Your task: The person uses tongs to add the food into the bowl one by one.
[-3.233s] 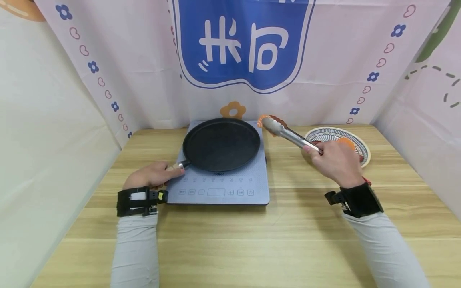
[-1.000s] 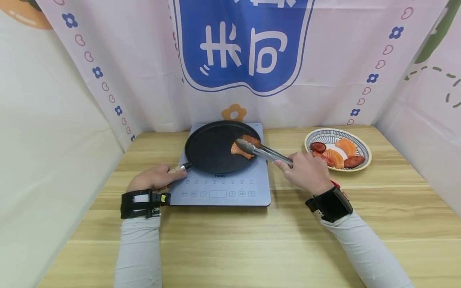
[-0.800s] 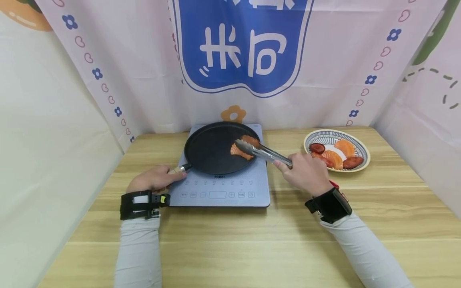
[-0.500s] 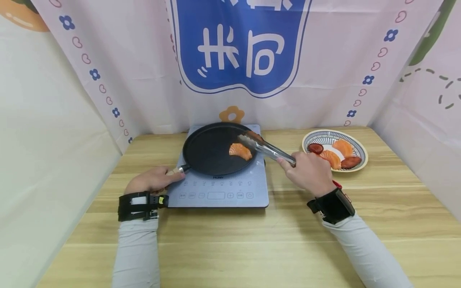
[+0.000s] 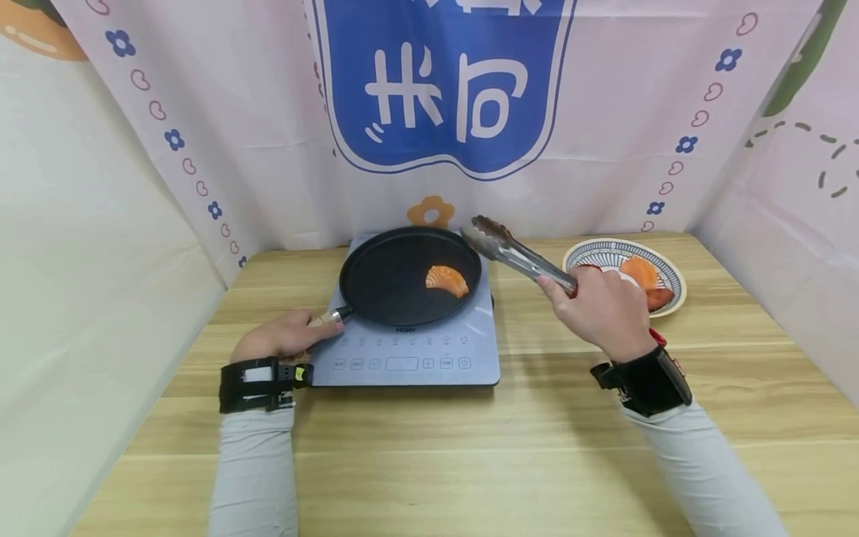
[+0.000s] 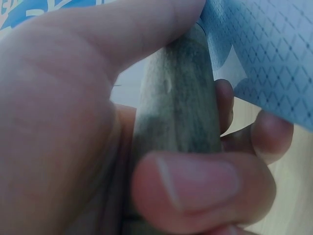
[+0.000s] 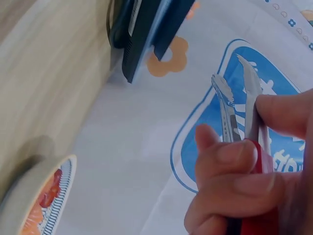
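Orange fish (image 5: pixel 447 281) already lies on the pan (image 5: pixel 392 277); more food (image 5: pixel 640 272) seems left on the plate (image 5: pixel 681 289), right of the pan. The left hand (image 5: pixel 285 334) grips the handle (image 5: pixel 325 319), the right hand (image 5: pixel 604 309) the tongs (image 5: pixel 515 259).

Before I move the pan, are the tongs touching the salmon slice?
Apart: the head view plainly shows bare pan surface between the tongs and the salmon slice.
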A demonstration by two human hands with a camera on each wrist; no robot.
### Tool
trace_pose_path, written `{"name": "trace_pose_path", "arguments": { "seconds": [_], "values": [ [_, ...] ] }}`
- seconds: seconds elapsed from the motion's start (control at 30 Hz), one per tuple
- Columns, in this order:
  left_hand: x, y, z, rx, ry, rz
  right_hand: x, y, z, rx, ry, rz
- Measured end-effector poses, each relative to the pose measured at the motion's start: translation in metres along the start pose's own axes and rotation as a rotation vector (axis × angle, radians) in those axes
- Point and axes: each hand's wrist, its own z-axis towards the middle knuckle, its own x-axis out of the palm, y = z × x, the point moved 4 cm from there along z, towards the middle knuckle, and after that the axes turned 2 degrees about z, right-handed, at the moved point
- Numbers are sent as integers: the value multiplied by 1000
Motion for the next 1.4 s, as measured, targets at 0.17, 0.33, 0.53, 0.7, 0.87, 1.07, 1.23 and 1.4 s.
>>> {"name": "trace_pose_path", "arguments": {
  "seconds": [0.17,0.33,0.53,0.7,0.87,1.07,1.23,1.4],
  "values": [
    [0,0,0,1,-7,10,-8,-2,-2,11,-5,17],
    [-1,1,1,4,-19,27,-14,-2,-4,27,-24,25],
    [-2,0,2,15,-17,32,-23,-8,-5,84,9,13],
    [-3,0,2,15,-15,31,-33,-15,-5,108,3,3],
    [-2,1,1,6,-23,42,-39,-23,-4,104,7,3],
    [-2,5,3,2,-29,81,-41,-28,-2,97,43,-11],
    [-2,4,4,49,-16,114,-38,-31,-2,102,55,-26],
    [-4,2,1,85,-7,108,-39,-34,-2,102,62,-24]
  ]
}}
